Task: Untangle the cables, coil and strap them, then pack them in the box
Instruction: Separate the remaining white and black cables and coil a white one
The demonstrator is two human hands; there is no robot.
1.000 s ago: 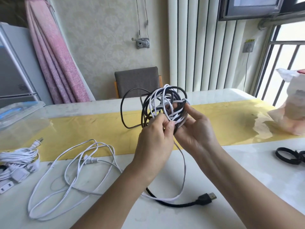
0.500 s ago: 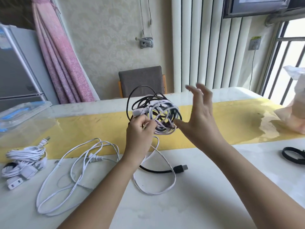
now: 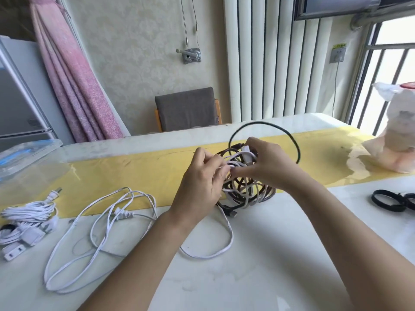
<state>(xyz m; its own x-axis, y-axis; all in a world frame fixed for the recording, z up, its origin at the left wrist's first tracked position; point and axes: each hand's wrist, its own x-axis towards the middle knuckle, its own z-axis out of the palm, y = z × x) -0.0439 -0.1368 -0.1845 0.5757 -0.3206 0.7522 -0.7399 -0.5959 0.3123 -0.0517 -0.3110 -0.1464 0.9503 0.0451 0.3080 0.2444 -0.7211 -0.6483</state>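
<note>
Returning from its spread-open pose beside the bundle, the right hand (image 3: 267, 162) is now gripping again, and the tangled ball of black and white cables (image 3: 244, 191) is sitting lower, down on the white marble-look bench (image 3: 247, 277) at the edge of the yellow table runner (image 3: 125, 173). Nearest, a white flat cable loop (image 3: 213, 254) is trailing out of the ball across the bench, with a loose white power cable (image 3: 98, 232) sprawling to its left. The left hand (image 3: 199, 182) is closing its grip on a white strand, pinching it at the ball's side. The right hand's grip is pinching a white piece at the top. A black loop (image 3: 269, 129) is arching above both. Black strap rings (image 3: 386, 199) are lying to the right, well apart. A coiled white cable bundle (image 3: 27, 218) is lying far left, before a clear plastic box (image 3: 27, 160). Beyond the bench, a grey padded chair (image 3: 186, 111) is standing.
</note>
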